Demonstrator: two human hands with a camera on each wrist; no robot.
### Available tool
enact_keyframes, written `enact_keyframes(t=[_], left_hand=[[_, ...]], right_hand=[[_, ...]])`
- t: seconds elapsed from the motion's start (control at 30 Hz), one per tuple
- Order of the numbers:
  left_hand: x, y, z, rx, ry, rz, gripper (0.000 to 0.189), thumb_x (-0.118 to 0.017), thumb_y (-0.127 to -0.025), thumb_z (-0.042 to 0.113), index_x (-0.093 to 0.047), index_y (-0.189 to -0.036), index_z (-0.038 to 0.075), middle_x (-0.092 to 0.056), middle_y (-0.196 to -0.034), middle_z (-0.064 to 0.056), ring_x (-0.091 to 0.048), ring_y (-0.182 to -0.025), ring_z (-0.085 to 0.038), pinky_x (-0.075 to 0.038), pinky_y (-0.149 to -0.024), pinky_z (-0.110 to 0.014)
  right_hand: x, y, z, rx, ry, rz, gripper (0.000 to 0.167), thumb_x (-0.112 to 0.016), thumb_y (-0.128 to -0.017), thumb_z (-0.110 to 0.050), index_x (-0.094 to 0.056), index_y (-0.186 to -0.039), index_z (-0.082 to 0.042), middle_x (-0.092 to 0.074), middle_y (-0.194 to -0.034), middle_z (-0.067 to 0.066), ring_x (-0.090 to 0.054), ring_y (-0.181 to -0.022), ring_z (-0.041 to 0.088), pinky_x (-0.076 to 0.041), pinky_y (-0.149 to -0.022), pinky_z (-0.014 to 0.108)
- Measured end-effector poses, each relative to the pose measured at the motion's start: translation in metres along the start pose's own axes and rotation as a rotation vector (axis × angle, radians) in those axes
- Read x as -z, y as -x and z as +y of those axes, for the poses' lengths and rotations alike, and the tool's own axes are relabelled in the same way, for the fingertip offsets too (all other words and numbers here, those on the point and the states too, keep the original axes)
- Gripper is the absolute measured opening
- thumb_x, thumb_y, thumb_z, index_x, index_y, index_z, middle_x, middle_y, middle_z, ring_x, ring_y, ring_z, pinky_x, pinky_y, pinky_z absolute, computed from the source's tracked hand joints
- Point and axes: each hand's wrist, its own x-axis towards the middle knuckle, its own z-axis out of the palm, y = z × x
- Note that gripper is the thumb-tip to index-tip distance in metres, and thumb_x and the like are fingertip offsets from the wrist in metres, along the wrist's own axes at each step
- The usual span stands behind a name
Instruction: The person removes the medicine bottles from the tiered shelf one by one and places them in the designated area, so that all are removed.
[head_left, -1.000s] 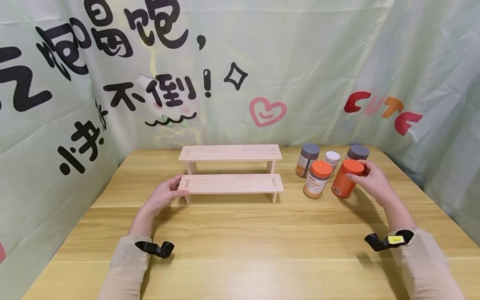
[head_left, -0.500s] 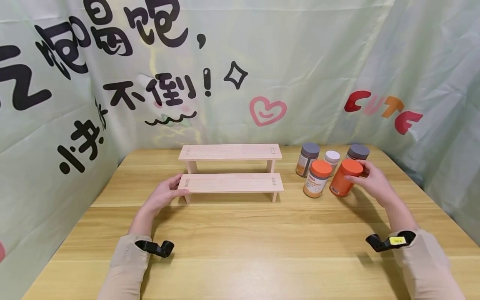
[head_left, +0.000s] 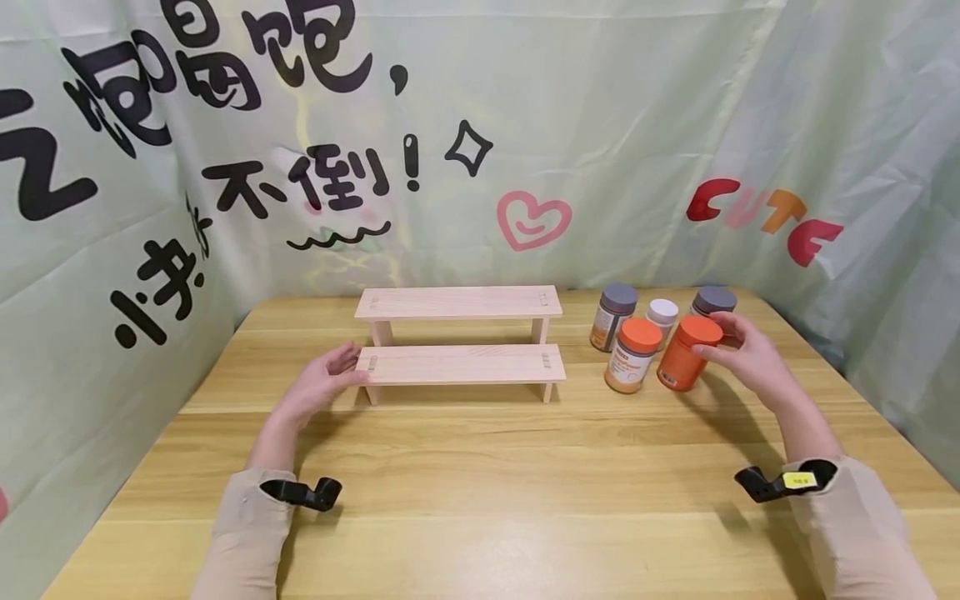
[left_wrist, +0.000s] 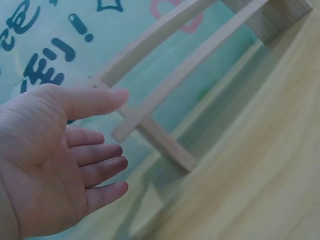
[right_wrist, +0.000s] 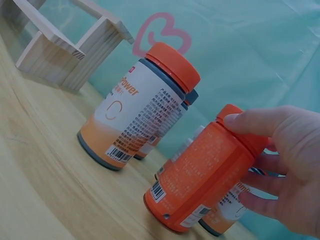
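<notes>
A two-tier wooden shelf stand [head_left: 461, 365] stands upright on the table. At its left end is my left hand [head_left: 318, 387], thumb nearest the lower board and fingers apart; in the left wrist view the palm shows, holding nothing. On the right stands an orange bottle [head_left: 682, 362] with an orange lid. My right hand [head_left: 753, 358] is loosely around its upper right side. In the right wrist view the thumb overlaps the lid, and the other fingers lie loose behind the bottle; their contact with it is partly hidden.
Left of the orange bottle stands a white-labelled bottle with an orange lid [head_left: 630, 357]. Behind are a dark-lidded bottle [head_left: 615, 317], a white-lidded bottle [head_left: 663, 312] and another dark-lidded one [head_left: 713, 300]. A printed curtain [head_left: 630, 133] hangs behind the table [head_left: 480, 500].
My left hand has loosened and drawn slightly left from the stand's end. The orange bottle shifted a little left, then stayed, while my right hand eased slightly right.
</notes>
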Motion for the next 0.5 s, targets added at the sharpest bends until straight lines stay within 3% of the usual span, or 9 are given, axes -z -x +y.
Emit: enact_keyframes(t=[0.17,0.37,0.5], left_hand=[[0.011,0.005,0.006,-0.008,0.003,0.052,0.075,-0.056,-0.093,0.025,-0.011,-0.146,-0.005,-0.02,-0.149,-0.024,-0.021,-0.136,-0.037,-0.02,-0.11,-0.047],[0.025,0.008,0.015,-0.008,0.002,0.136,0.078,-0.053,-0.094,0.036,-0.011,-0.147,-0.002,-0.02,-0.15,-0.02,-0.022,-0.136,-0.035,-0.019,-0.11,-0.046],[0.036,0.005,0.03,-0.005,-0.027,0.191,0.078,-0.048,-0.094,0.044,-0.01,-0.148,0.003,-0.02,-0.151,-0.018,-0.021,-0.136,-0.035,-0.017,-0.11,-0.05]], right_hand=[[0.002,-0.001,-0.004,-0.023,0.0,0.039,0.071,-0.06,-0.09,-0.029,-0.025,-0.141,0.007,-0.039,-0.13,0.026,-0.039,-0.111,0.035,-0.036,-0.072,0.009],[0.007,-0.009,-0.021,0.028,-0.013,0.109,0.068,-0.061,-0.09,-0.028,-0.03,-0.14,0.005,-0.043,-0.127,0.023,-0.041,-0.11,0.025,-0.037,-0.075,0.006],[0.01,-0.018,-0.04,0.014,-0.005,0.123,0.068,-0.057,-0.091,-0.037,-0.03,-0.143,-0.003,-0.042,-0.135,0.021,-0.041,-0.117,0.03,-0.041,-0.089,0.015]])
